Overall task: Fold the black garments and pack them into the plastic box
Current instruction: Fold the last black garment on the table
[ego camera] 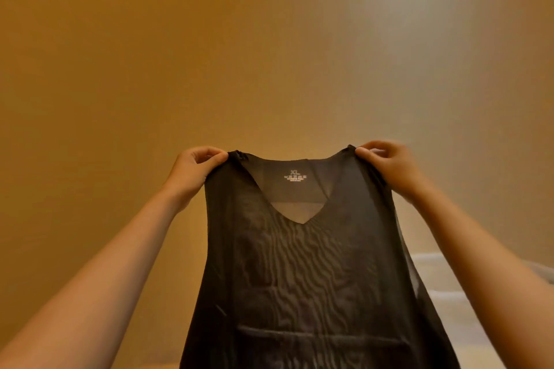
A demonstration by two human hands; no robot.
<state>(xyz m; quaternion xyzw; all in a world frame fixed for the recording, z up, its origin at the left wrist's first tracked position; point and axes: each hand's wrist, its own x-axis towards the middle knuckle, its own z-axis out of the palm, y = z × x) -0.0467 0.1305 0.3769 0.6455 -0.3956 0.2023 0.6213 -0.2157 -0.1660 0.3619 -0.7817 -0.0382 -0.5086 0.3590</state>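
Our left hand (192,171) and right hand (386,165) each pinch a shoulder of the black vest (299,278). Below our grip its hem is cut off

One black garment (302,263) is in view: a sheer sleeveless top with one V neckline and two shoulder straps (238,156). There are two hands. One left hand (195,171) is at the garment's left strap and one right hand (386,165) at its right strap, each pinching with its fingers (216,156). Two bare forearms (114,263) flank the garment. One white printed size mark (295,172), reading XL, sits inside the garment's back neck. One pale, blurred surface (479,293) lies at the garment's lower right, and one tan wall (150,54) stands behind the garment.
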